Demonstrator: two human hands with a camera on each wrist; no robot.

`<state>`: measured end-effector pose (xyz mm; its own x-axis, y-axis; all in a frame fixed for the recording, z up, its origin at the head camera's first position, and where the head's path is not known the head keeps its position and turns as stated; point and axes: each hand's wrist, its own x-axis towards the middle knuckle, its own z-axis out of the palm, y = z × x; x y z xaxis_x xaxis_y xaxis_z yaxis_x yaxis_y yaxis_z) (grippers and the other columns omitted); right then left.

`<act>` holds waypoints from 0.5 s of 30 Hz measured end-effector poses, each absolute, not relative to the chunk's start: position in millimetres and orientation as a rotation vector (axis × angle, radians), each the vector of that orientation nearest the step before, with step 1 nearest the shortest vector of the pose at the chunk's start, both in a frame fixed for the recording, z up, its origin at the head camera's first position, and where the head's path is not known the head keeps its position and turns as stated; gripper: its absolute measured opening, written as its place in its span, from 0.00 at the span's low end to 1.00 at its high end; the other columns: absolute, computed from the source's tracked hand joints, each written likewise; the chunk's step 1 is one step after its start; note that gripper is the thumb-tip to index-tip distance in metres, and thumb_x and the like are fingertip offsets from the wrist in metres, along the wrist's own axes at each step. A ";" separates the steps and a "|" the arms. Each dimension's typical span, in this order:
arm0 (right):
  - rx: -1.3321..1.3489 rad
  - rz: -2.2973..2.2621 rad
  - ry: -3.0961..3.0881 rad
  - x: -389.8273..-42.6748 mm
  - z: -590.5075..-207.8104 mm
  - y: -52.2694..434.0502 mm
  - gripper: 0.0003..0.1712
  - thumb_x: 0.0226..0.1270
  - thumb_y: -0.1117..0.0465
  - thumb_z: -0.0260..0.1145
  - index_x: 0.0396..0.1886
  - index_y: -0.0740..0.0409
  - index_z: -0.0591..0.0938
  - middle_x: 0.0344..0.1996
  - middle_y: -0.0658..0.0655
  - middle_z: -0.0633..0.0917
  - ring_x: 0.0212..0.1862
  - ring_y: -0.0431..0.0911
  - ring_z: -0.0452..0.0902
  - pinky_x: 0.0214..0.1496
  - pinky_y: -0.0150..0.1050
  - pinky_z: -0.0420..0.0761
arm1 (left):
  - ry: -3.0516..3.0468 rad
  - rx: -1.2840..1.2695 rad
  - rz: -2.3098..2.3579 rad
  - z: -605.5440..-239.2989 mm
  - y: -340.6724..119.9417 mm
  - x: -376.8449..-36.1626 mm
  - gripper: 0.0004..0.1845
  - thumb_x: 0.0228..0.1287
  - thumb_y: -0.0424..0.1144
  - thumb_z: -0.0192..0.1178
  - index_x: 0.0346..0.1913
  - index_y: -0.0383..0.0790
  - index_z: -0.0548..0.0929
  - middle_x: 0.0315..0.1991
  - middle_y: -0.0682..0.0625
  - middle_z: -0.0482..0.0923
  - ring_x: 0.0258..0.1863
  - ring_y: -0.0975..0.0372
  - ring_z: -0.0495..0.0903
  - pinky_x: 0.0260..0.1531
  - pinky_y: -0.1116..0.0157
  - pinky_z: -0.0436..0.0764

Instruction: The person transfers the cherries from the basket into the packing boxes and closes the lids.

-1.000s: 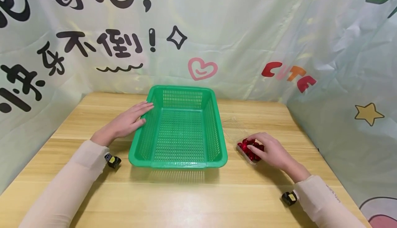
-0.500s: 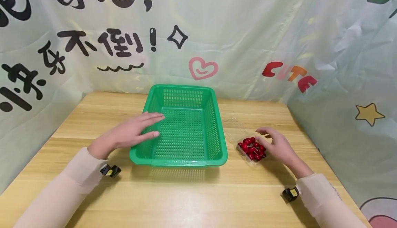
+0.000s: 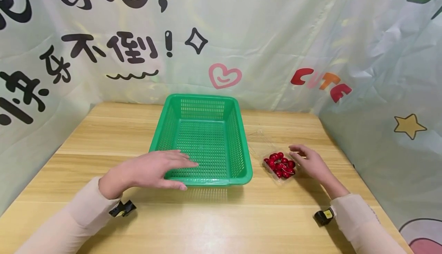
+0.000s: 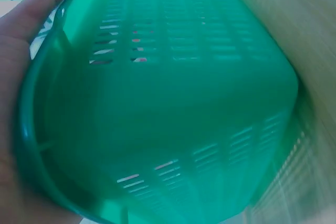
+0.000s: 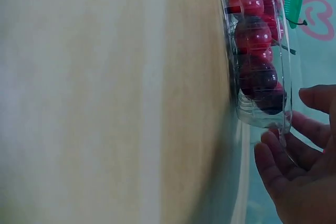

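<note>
A green plastic basket [image 3: 207,182] with slotted walls stands on the table, nothing inside it. Over its near left corner my left hand [image 3: 152,171] stretches, palm down, fingers extended; in the left wrist view, the basket's outer wall [image 4: 157,98] fills most of the picture. To the basket's right sits a clear plastic box [image 5: 257,118] full of red cherries [image 3: 281,165], several with stems. My right hand [image 3: 310,165] is at the box's right end, fingers loosely bent. The right wrist view shows the fingertips close to the box's rim; whether they touch it I cannot tell.
The box's clear lid [image 3: 260,142] lies folded back toward the basket. Behind the wooden table [image 3: 214,223] and along its sides hangs a printed cloth [image 3: 269,35]. A small black camera is strapped at each wrist.
My left hand has moved from the basket's left rim toward me and right, to its near left corner. The right hand has drawn back from over the cherries to the box's right end.
</note>
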<state>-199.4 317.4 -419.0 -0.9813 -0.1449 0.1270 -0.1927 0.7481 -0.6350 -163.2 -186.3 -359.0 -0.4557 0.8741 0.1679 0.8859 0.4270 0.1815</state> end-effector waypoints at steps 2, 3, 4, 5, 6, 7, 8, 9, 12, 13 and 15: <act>0.256 1.061 -2.887 -198.9 -420.3 318.9 0.27 0.78 0.51 0.53 0.64 0.68 0.73 0.56 0.70 0.78 0.56 0.62 0.75 0.57 0.58 0.74 | -2.593 -1.636 -0.394 -359.1 -185.0 -162.0 0.32 0.68 0.62 0.54 0.68 0.48 0.74 0.63 0.53 0.75 0.65 0.53 0.71 0.65 0.50 0.67; 0.246 1.066 -2.890 -198.8 -421.2 319.6 0.27 0.78 0.51 0.52 0.63 0.67 0.74 0.56 0.69 0.79 0.54 0.60 0.76 0.55 0.53 0.76 | -2.586 -1.642 -0.404 -358.9 -184.6 -161.6 0.31 0.68 0.62 0.54 0.68 0.48 0.74 0.63 0.54 0.75 0.65 0.54 0.71 0.66 0.51 0.66; 0.235 1.081 -2.891 -198.9 -422.0 320.2 0.26 0.78 0.51 0.52 0.63 0.67 0.74 0.54 0.68 0.81 0.50 0.57 0.78 0.52 0.49 0.78 | -2.578 -1.648 -0.412 -359.3 -184.2 -161.7 0.31 0.69 0.61 0.54 0.67 0.48 0.75 0.63 0.55 0.75 0.65 0.55 0.71 0.66 0.51 0.66; 0.225 1.106 -2.892 -198.8 -422.5 320.6 0.26 0.78 0.52 0.52 0.63 0.67 0.75 0.52 0.68 0.82 0.47 0.54 0.79 0.47 0.45 0.80 | -2.571 -1.654 -0.420 -359.6 -184.0 -161.8 0.30 0.69 0.60 0.54 0.67 0.48 0.75 0.63 0.55 0.75 0.65 0.56 0.71 0.66 0.51 0.66; 0.216 1.134 -2.893 -198.6 -423.0 321.0 0.25 0.79 0.53 0.52 0.62 0.68 0.75 0.50 0.67 0.83 0.43 0.52 0.79 0.42 0.42 0.80 | -2.565 -1.658 -0.428 -359.8 -183.9 -161.8 0.29 0.70 0.59 0.54 0.67 0.48 0.75 0.62 0.56 0.75 0.65 0.56 0.71 0.66 0.52 0.67; 0.206 1.177 -2.894 -198.3 -423.3 321.2 0.24 0.79 0.55 0.52 0.62 0.68 0.75 0.48 0.67 0.83 0.40 0.49 0.79 0.37 0.40 0.81 | -2.558 -1.664 -0.434 -360.0 -183.9 -162.0 0.28 0.70 0.58 0.54 0.66 0.47 0.76 0.62 0.56 0.76 0.64 0.56 0.72 0.65 0.52 0.67; 0.194 1.225 -2.894 -197.7 -423.5 321.5 0.24 0.79 0.56 0.52 0.63 0.69 0.75 0.47 0.66 0.84 0.37 0.47 0.79 0.34 0.38 0.82 | -2.554 -1.669 -0.441 -360.1 -184.0 -162.1 0.27 0.70 0.57 0.54 0.66 0.47 0.76 0.61 0.56 0.76 0.64 0.56 0.72 0.65 0.52 0.68; 0.181 1.276 -2.892 -197.1 -423.6 321.7 0.23 0.78 0.57 0.53 0.63 0.70 0.75 0.46 0.66 0.84 0.35 0.46 0.79 0.31 0.37 0.82 | -2.550 -1.673 -0.447 -360.1 -184.1 -162.3 0.26 0.71 0.56 0.55 0.66 0.47 0.77 0.61 0.56 0.77 0.63 0.56 0.73 0.64 0.52 0.68; 0.151 1.377 -2.896 -194.5 -423.9 322.5 0.23 0.78 0.59 0.53 0.63 0.71 0.74 0.44 0.65 0.85 0.33 0.45 0.80 0.30 0.39 0.85 | -2.534 -1.673 -0.462 -359.7 -184.8 -163.2 0.24 0.72 0.53 0.55 0.64 0.46 0.78 0.59 0.55 0.78 0.62 0.55 0.74 0.62 0.51 0.71; 0.144 1.406 -2.895 -193.7 -424.0 322.7 0.23 0.78 0.59 0.54 0.63 0.71 0.74 0.44 0.65 0.85 0.33 0.45 0.81 0.31 0.40 0.85 | -2.526 -1.673 -0.466 -359.7 -185.0 -163.8 0.24 0.72 0.52 0.55 0.64 0.45 0.78 0.59 0.55 0.79 0.61 0.55 0.75 0.62 0.51 0.72; 0.139 1.424 -2.902 -192.1 -423.9 322.7 0.24 0.77 0.58 0.55 0.63 0.71 0.74 0.42 0.64 0.86 0.33 0.46 0.81 0.31 0.39 0.85 | -2.513 -1.670 -0.473 -359.4 -185.5 -164.6 0.23 0.72 0.50 0.56 0.64 0.45 0.79 0.58 0.55 0.79 0.61 0.55 0.76 0.60 0.52 0.73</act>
<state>-192.1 322.7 -423.9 -0.9919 -0.1179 -0.0462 -0.0356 0.6098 -0.7917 -164.6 -185.5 -359.4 -0.3996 0.8845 0.2409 0.9116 0.3556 0.2063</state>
